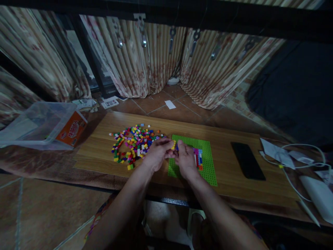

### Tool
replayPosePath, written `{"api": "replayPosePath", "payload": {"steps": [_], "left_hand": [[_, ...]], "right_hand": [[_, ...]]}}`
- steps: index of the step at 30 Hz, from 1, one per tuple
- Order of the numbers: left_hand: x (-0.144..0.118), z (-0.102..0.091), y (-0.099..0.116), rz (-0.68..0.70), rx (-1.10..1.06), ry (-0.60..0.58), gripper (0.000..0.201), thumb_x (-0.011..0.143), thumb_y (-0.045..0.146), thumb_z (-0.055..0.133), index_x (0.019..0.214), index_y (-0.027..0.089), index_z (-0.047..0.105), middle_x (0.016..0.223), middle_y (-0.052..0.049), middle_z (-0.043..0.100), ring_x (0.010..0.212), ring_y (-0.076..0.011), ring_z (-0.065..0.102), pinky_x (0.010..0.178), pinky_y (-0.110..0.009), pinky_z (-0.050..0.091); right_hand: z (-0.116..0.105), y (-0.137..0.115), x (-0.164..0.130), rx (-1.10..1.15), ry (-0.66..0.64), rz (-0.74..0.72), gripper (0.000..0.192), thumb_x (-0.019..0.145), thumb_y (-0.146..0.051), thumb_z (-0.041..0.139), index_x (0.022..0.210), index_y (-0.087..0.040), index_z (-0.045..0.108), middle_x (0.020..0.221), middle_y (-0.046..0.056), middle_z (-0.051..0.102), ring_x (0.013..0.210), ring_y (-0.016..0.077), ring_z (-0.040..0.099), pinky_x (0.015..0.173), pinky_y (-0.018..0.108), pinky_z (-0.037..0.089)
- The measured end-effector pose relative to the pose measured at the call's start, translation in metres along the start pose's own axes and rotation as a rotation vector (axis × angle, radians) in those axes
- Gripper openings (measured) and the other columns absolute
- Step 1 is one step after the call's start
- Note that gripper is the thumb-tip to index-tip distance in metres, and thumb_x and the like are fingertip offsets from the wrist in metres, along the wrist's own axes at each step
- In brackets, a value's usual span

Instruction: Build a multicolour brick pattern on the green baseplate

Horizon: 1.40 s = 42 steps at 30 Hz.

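My left hand (158,151) pinches a yellow toy brick (173,145) between thumb and fingers. Close against it, my right hand (186,158) has its fingers closed on a dark blue toy brick (177,147). Whether the two bricks are joined I cannot tell. Both hands are above the left part of a green studded baseplate (209,166). Attached bricks in several colours (200,158) show on the plate beside my right hand, which partly hides them. To the left of my hands lies a loose pile of small coloured bricks (135,139).
All this sits on a wooden board (96,152). A clear plastic box (39,121) with an orange label stands at the left. On the right are a black phone-like slab (248,160), white cables (299,166), papers (277,152) and a white device (317,194). Curtains hang behind.
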State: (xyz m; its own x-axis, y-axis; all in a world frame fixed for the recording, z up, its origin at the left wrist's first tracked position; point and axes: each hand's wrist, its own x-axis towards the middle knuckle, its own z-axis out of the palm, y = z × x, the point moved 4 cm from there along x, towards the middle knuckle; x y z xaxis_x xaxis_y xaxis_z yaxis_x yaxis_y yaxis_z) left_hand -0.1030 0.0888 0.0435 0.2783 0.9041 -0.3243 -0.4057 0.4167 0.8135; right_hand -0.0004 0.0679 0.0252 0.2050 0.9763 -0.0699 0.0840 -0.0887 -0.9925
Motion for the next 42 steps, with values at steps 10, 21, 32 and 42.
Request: {"api": "replayPosePath", "payload": {"steps": [10,21,32,42], "left_hand": [[0.001,-0.053,0.059,0.284,0.043,0.311,0.023,0.065,0.027,0.073,0.08,0.013,0.063,0.059,0.004,0.056,0.049,-0.0056,0.052,0.05,-0.018,0.043],[0.001,-0.047,0.055,0.284,0.204,0.26,0.016,0.066,0.022,0.07,0.075,0.014,0.061,0.061,0.003,0.058,0.051,-0.0074,0.055,0.054,-0.02,0.045],[0.005,-0.029,0.03,0.183,0.393,0.054,0.012,0.063,0.018,0.066,0.073,0.014,0.061,0.063,0.002,0.062,0.056,-0.0096,0.057,0.057,-0.021,0.046],[0.005,0.018,-0.008,0.077,0.412,-0.223,0.017,0.066,0.022,0.071,0.079,0.013,0.065,0.069,0.0,0.063,0.063,-0.0098,0.057,0.064,-0.022,0.045]], "right_hand": [[0.033,-0.002,0.037,-0.58,-0.251,-0.196,0.036,0.089,-0.043,0.048,0.06,-0.022,0.051,0.054,-0.001,0.054,0.051,0.0136,0.05,0.054,0.026,0.035],[0.058,-0.019,0.023,-0.777,-0.287,-0.342,0.02,0.085,-0.016,0.053,0.101,-0.019,0.066,0.097,0.009,0.068,0.091,0.021,0.063,0.084,0.032,0.043],[-0.019,-0.021,-0.015,-0.515,-0.143,-0.27,0.023,0.089,-0.031,0.049,0.103,-0.022,0.064,0.095,0.005,0.069,0.069,0.017,0.061,0.066,0.031,0.047],[-0.055,-0.014,-0.017,-0.298,-0.089,-0.221,0.022,0.088,-0.036,0.052,0.1,-0.023,0.066,0.087,0.004,0.07,0.072,0.0183,0.064,0.066,0.031,0.049]]}}
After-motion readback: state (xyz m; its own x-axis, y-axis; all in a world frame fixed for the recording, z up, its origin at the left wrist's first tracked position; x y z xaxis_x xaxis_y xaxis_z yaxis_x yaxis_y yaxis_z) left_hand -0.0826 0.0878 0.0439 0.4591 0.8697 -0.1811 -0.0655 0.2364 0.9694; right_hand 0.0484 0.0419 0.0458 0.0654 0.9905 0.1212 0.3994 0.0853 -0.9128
